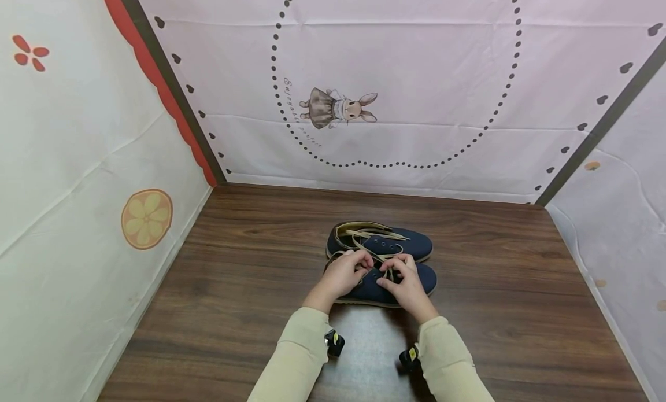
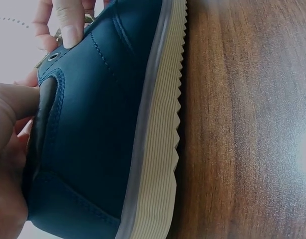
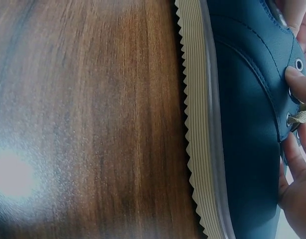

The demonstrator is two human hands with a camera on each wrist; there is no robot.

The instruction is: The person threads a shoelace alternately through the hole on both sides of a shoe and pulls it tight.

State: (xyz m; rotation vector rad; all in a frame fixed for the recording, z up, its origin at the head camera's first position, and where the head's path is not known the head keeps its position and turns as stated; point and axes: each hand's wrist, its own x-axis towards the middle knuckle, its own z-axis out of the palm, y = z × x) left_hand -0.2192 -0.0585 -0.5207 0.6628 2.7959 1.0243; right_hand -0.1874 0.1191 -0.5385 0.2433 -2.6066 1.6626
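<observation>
Near shoe: since it sits sole-down, eyelets stay reachable.
Left grip: at collar; can't tell if pinching.
Right grip: thumb pressing eyelet flap, likely steadying; pinch unclear.

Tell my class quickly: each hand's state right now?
Left hand: at the near shoe; grip cannot be told.
Right hand: thumb on that shoe, by the lace; grip cannot be told.

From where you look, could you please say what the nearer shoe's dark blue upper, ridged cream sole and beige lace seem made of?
Dark blue upper: smooth and softly matte, probably leather or a synthetic, since no weave shows. Ridged cream sole: likely moulded rubber, matte, given its even grooves and toothed edge. Beige lace: apparently woven textile, dull, with visible weave.
</observation>
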